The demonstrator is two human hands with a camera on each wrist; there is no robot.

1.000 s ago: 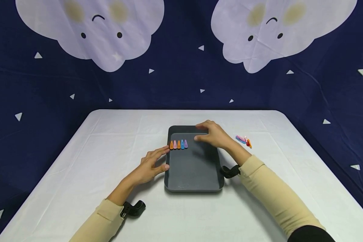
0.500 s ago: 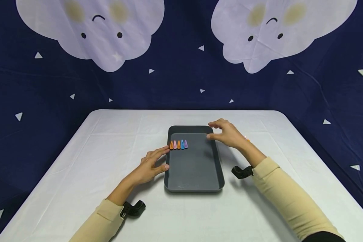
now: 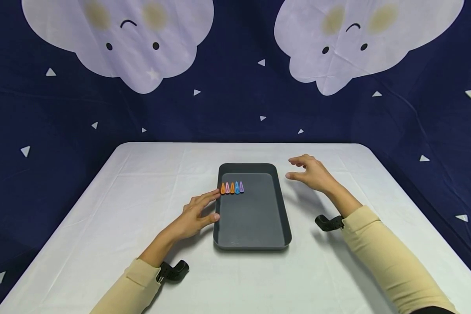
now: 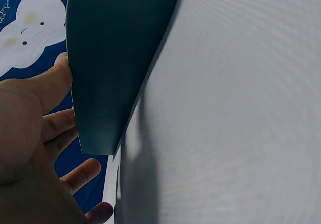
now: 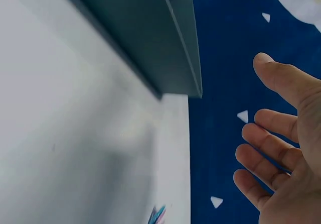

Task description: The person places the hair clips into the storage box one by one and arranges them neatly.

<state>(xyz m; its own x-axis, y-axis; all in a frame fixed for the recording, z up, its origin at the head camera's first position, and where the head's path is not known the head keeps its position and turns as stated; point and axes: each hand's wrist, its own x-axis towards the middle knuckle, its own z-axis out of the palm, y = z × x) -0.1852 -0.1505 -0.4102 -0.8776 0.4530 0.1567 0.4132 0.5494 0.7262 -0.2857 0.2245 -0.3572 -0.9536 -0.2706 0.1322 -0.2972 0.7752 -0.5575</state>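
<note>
A dark grey rectangular tray (image 3: 253, 226) lies on the table. Inside it, near the left wall, several small snap hair clips (image 3: 232, 188) in orange, pink, blue and purple stand in a row. My left hand (image 3: 196, 216) touches the tray's left rim with fingertips and thumb, fingers fairly straight. To the right of the tray, my right hand (image 3: 312, 174) hovers above the table, thumb and fingers apart with nothing between them. In the right wrist view, a few more hair clips (image 5: 157, 215) show at the bottom edge; in the head view the right hand and forearm hide them.
A white cloth covers the table (image 3: 172, 165). Behind it hangs a navy curtain (image 3: 227, 113) with clouds and small white triangles. Each wrist wears a black camera mount, the left one (image 3: 173, 271) over the table and the right one (image 3: 329, 223) beside the tray.
My right hand has moved from over the tray's upper right part out to the right, passing its rim. It now covers the loose clips seen earlier. The left hand and tray stay put.
</note>
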